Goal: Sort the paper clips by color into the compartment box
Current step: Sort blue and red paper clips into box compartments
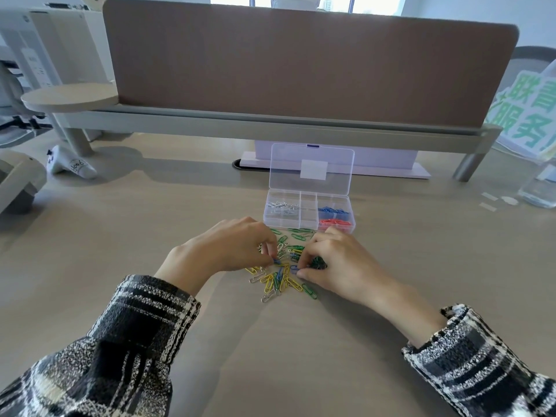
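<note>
Sorting under way: just before the compartment box [309, 214], left hand [228, 251] pinches a blue clip [276, 261], right hand [337, 266] pinches a second blue clip [294, 268]; both likely belong next in its blue compartment [332, 210].

A clear, glossy plastic compartment box [308, 206] sits on a smooth, matt desk [270, 341] with a pale wood-grain look. Just in front of the box lie wire paper clips [279, 276], some with a shiny coloured coating, some bare silvery metal. Behind the box stands a brown, matt, felt-like divider panel [301, 64]. Nearer than the box, the sleeves [120, 341] are rough woven cloth.
</note>
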Tool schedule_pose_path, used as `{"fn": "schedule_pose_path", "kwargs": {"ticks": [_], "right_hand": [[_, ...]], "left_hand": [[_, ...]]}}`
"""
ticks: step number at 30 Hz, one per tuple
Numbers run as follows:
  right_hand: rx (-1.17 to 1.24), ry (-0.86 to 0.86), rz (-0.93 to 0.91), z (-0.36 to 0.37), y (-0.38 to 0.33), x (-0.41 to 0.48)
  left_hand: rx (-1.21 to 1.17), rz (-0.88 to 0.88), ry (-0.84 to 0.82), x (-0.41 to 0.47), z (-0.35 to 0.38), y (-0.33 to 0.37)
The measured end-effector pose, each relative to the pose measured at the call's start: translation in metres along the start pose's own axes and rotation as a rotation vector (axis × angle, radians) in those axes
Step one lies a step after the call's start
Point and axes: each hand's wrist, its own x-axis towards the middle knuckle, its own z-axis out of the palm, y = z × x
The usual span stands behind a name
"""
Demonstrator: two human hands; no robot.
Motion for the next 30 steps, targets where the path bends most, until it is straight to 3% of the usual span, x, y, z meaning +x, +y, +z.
{"fn": "schedule_pose_path", "kwargs": {"ticks": [15,23,30], "right_hand": [[0.046,-0.231,0.036,-0.01,-0.002,0.01],[0.055,-0.219,0.037,-0.013,-0.001,0.009],[0.043,-0.312,0.038,-0.014,-0.004,0.02]], "left_hand": [[-0.213,-0.024,0.065,0.0,-0.005,-0.003],[-0.21,-0.017,0.086,-0.002,-0.007,-0.001],[-0.251,-0.007,0.111,0.001,-0.004,-0.002]]}}
